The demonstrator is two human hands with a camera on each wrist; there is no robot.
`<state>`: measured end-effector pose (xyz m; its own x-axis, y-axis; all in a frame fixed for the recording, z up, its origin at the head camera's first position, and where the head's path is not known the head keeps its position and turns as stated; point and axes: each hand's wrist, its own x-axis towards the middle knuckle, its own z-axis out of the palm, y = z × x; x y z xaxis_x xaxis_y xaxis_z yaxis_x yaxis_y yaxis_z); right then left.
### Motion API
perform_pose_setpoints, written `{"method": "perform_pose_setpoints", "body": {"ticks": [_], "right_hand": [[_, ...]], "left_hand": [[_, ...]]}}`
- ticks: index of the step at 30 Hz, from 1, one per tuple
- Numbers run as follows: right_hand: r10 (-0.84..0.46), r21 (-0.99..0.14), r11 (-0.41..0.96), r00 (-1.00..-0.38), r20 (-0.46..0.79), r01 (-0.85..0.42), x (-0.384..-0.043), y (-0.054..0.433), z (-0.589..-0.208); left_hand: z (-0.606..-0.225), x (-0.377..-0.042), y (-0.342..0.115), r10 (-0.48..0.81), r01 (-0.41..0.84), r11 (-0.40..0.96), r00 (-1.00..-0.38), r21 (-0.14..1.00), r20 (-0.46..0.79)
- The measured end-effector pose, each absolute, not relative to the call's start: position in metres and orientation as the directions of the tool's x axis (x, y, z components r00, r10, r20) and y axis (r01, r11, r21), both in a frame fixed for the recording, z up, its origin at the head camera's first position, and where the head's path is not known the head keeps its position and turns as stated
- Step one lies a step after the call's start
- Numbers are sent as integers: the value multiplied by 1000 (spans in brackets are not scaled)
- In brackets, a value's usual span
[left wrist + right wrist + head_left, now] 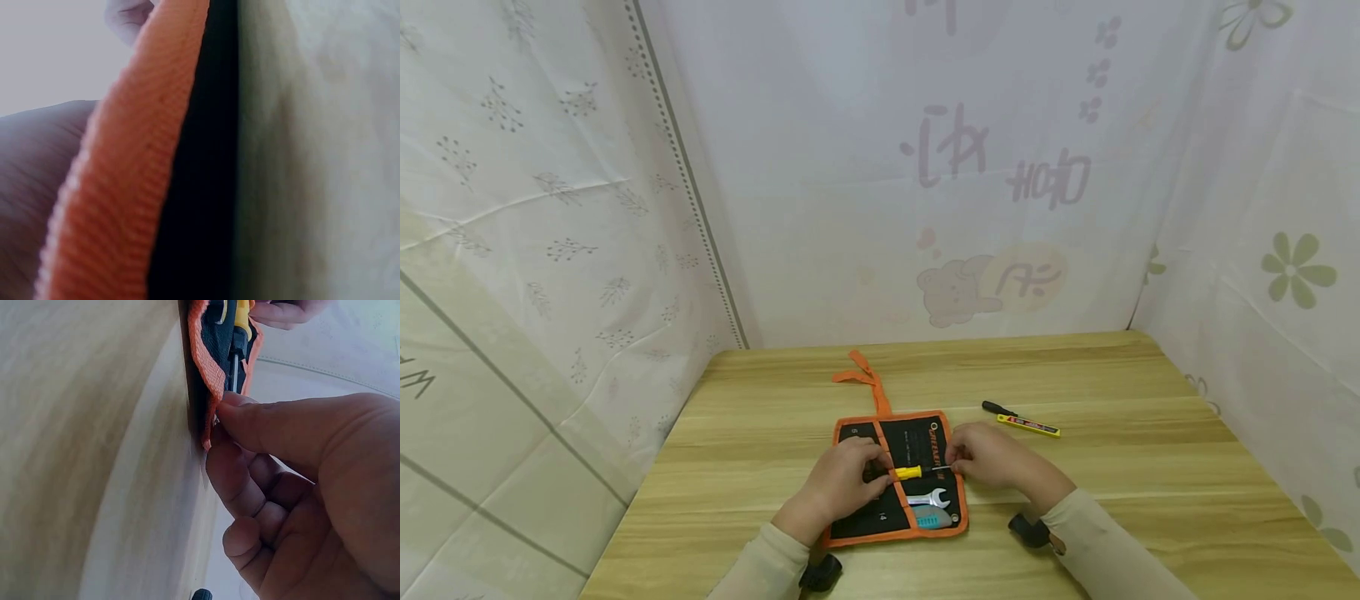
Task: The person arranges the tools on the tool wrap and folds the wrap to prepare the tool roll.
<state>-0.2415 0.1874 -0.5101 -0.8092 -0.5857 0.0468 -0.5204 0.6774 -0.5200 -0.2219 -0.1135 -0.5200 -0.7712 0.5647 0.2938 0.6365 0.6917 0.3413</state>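
A black tool pouch (859, 528) with orange trim lies unfolded on the table. Across its middle lies a screwdriver (908, 472) with a yellow and black handle, its handle end at the orange pocket band. My left hand (848, 477) holds that band, thumb and fingers on either side of the handle. My right hand (988, 454) pinches the shaft's tip end at the pouch's right edge, also seen in the right wrist view. A wrench (931, 498) and a teal-and-grey tool (933, 517) sit in pockets below. The left wrist view is mostly filled by orange trim (125, 162).
Behind my right hand lie a black-handled tool (997, 408) and a narrow yellow item (1028, 425). Orange ties (880, 392) stretch from the pouch's far edge. Patterned curtains (850, 208) enclose the wooden table (1105, 433) at the back and sides.
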Motion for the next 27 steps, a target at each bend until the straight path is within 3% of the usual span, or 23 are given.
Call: {"method": "perform_pose_setpoints", "body": {"ticks": [27], "right_hand": [[-637,-512,649,-770,38,-562,-241,157,-507]], "left_hand": [[-522,-224,-112,555,627,693,-779,356,292]]}}
